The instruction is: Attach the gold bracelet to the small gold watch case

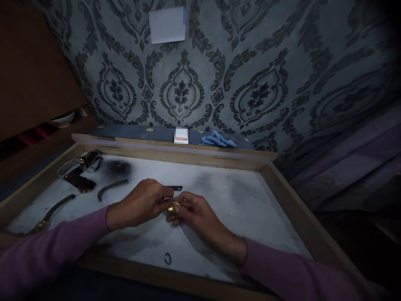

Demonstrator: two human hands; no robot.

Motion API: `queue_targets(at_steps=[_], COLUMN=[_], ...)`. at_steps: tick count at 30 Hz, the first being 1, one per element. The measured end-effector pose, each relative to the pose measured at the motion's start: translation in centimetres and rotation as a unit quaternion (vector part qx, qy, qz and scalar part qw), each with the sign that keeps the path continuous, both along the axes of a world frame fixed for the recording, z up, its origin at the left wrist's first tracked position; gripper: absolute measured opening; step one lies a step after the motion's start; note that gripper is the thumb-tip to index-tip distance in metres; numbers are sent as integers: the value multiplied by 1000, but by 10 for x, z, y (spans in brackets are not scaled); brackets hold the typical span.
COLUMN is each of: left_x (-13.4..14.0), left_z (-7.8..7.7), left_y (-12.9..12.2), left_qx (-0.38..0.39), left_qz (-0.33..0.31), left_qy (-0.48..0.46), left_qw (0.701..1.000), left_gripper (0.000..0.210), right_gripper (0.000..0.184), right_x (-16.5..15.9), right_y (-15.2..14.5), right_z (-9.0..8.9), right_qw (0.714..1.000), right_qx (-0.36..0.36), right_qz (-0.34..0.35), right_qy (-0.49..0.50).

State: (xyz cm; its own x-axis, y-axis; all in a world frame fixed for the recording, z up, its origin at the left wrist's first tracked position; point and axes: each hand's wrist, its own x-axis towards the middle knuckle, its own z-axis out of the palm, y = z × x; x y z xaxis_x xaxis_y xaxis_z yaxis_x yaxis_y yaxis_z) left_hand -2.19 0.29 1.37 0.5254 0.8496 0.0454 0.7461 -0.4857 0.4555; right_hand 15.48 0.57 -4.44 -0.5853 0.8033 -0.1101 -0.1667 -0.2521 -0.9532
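Observation:
Close together over the white-bottomed tray (238,213), both hands meet at a small gold watch case (173,210). My right hand (202,215) grips the case between thumb and fingers from the right. My left hand (140,205) is closed in a pinch against the upper left edge of the case, where a thin silvery bit shows; what its fingertips hold is mostly hidden. Just beyond the fingers lies a flat black strip (177,188), partly covered by the left hand. A small dark curved piece (168,258) rests nearer to me.
Dark wristwatches (79,180) sit in the tray's far left corner. Nearby are a curved watch strap (112,188) and another strap (58,208) with a gold end. A blue cloth (217,139) and a small white box (181,136) stand behind the wooden rim (175,147).

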Motion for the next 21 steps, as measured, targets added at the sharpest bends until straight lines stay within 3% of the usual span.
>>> queue_targets(at_steps=[7, 21], left_x=[0, 3], left_z=[-1, 1], left_y=[1, 2], left_qx=[-12, -62], left_qz=[1, -4], left_qy=[-16, -47], left_qw=[1000, 997], left_gripper=[22, 23], right_gripper=[19, 27], right_x=[1, 1], right_y=[-2, -2], right_z=[0, -3], right_qw=[1000, 1000], right_qx=[15, 1], right_qz=[-1, -9], right_qy=[-15, -15])
